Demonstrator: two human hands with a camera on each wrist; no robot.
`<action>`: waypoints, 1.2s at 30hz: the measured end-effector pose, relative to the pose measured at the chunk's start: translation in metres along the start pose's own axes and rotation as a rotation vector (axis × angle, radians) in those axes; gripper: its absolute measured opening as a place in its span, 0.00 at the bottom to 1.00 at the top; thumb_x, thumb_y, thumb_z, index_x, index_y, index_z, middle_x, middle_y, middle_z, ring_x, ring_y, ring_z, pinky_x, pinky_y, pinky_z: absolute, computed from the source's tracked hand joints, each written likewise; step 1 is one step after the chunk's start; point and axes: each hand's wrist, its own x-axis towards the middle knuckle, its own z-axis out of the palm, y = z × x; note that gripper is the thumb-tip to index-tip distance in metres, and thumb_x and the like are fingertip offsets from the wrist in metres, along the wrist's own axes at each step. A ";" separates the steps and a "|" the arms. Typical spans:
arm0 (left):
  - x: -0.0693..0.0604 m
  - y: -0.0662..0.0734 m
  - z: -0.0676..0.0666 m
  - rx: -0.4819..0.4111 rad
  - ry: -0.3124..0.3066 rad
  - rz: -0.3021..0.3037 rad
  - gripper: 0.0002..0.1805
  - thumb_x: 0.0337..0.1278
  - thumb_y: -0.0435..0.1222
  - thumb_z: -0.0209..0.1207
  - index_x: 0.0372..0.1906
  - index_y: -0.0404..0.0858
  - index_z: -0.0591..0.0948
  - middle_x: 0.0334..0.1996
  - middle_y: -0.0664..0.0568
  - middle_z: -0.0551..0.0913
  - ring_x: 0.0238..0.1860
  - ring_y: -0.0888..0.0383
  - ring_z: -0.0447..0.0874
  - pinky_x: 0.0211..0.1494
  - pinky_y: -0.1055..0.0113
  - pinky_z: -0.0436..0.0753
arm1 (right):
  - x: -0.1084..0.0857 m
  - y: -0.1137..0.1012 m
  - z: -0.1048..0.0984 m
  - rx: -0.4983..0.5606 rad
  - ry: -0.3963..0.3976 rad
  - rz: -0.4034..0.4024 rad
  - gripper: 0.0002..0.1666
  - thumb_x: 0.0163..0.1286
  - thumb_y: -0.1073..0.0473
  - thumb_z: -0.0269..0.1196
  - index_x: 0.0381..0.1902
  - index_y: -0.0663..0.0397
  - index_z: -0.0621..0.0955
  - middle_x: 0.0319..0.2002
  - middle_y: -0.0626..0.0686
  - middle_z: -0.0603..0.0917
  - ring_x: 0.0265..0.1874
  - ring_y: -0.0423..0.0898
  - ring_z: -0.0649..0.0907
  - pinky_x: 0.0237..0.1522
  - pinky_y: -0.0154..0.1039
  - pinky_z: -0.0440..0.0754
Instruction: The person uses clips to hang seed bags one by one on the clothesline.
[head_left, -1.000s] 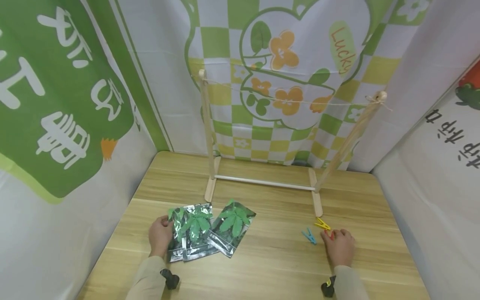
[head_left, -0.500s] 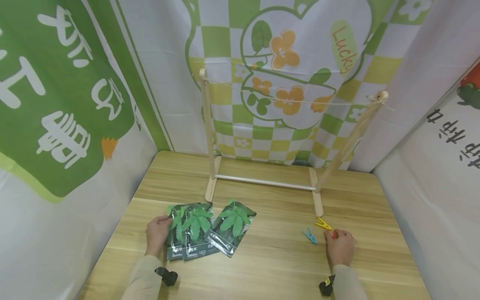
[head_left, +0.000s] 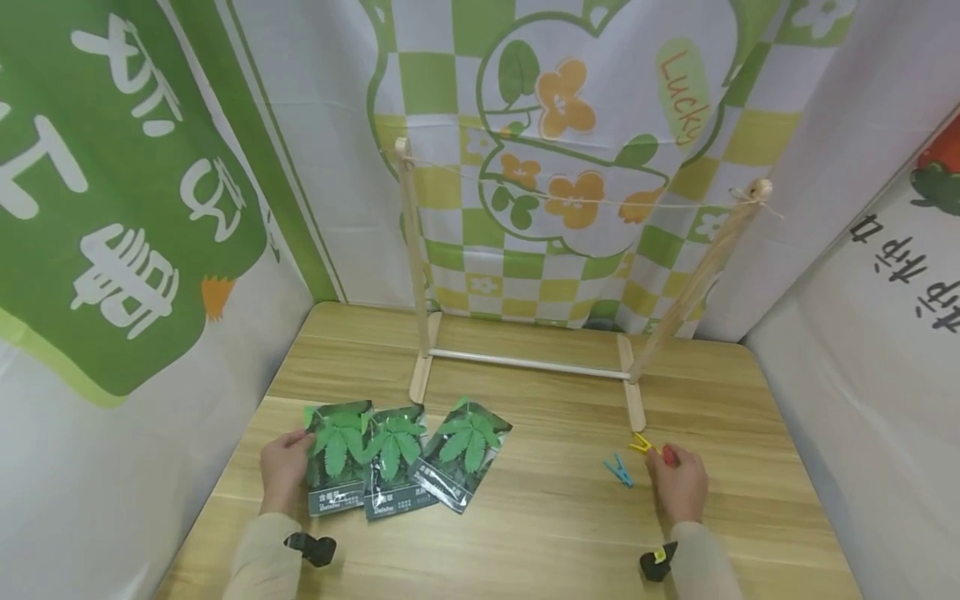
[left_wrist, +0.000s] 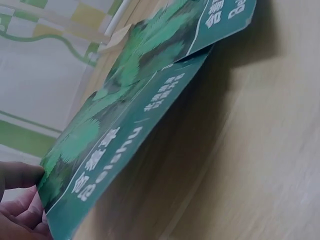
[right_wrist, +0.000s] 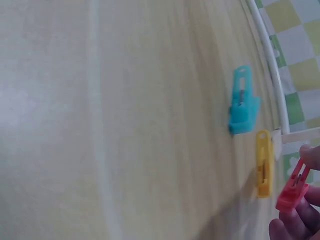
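Note:
My left hand (head_left: 285,473) pinches the left edge of the leftmost green seed packet (head_left: 335,462). In the left wrist view, the thumb and fingers hold this seed packet (left_wrist: 100,165) by its end, and it tilts up off the table. A middle seed packet (head_left: 393,467) and a right seed packet (head_left: 467,450) lie beside it, overlapping. Between thumb and fingers, my right hand (head_left: 682,487) holds a red clothespin (right_wrist: 296,185). Close to that hand lie a yellow clothespin (right_wrist: 264,165) and a blue clothespin (right_wrist: 243,102) on the table.
A wooden stand (head_left: 422,250) with a string (head_left: 570,198) tied between its posts rises at the back of the table (head_left: 540,533). A white rod (head_left: 525,362) joins its feet. Printed cloths (head_left: 525,275) hang behind and at both sides.
My left hand has pulled the leftmost seed packet leftward, so more of it shows beside the middle one. My right hand has picked up the red clothespin, shifting little.

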 end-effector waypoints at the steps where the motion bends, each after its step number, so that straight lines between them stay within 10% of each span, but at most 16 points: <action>1: 0.000 -0.001 -0.003 0.003 0.012 0.004 0.24 0.70 0.38 0.50 0.64 0.28 0.70 0.66 0.30 0.68 0.68 0.34 0.64 0.70 0.41 0.64 | 0.001 -0.002 -0.001 0.009 0.003 -0.009 0.28 0.69 0.53 0.60 0.59 0.69 0.76 0.52 0.70 0.78 0.52 0.64 0.77 0.53 0.57 0.77; 10: 0.002 0.001 -0.019 -0.056 0.118 0.009 0.23 0.71 0.39 0.50 0.64 0.30 0.71 0.61 0.32 0.75 0.60 0.41 0.74 0.60 0.52 0.74 | 0.011 -0.015 -0.008 0.048 0.036 -0.022 0.26 0.66 0.53 0.65 0.55 0.67 0.80 0.46 0.66 0.85 0.32 0.37 0.79 0.28 0.20 0.72; 25: 0.006 0.012 -0.033 -0.080 0.185 0.008 0.23 0.71 0.39 0.51 0.64 0.30 0.71 0.60 0.34 0.76 0.53 0.49 0.76 0.52 0.63 0.76 | 0.013 -0.042 -0.024 0.148 0.015 -0.016 0.25 0.67 0.54 0.66 0.54 0.68 0.80 0.48 0.65 0.83 0.28 0.22 0.72 0.30 0.16 0.73; 32: 0.008 0.018 -0.041 -0.057 0.216 0.053 0.23 0.68 0.40 0.54 0.62 0.31 0.74 0.60 0.36 0.78 0.30 0.79 0.70 0.37 0.82 0.73 | 0.016 -0.052 -0.028 0.151 0.012 -0.031 0.28 0.67 0.51 0.65 0.57 0.65 0.78 0.49 0.63 0.82 0.29 0.20 0.71 0.31 0.16 0.72; 36: 0.009 0.023 -0.040 -0.094 0.192 0.032 0.24 0.70 0.42 0.52 0.64 0.33 0.73 0.62 0.37 0.77 0.38 0.72 0.75 0.45 0.78 0.74 | 0.019 -0.057 -0.031 0.166 0.007 -0.044 0.27 0.68 0.54 0.64 0.59 0.66 0.77 0.50 0.63 0.82 0.29 0.19 0.72 0.32 0.14 0.71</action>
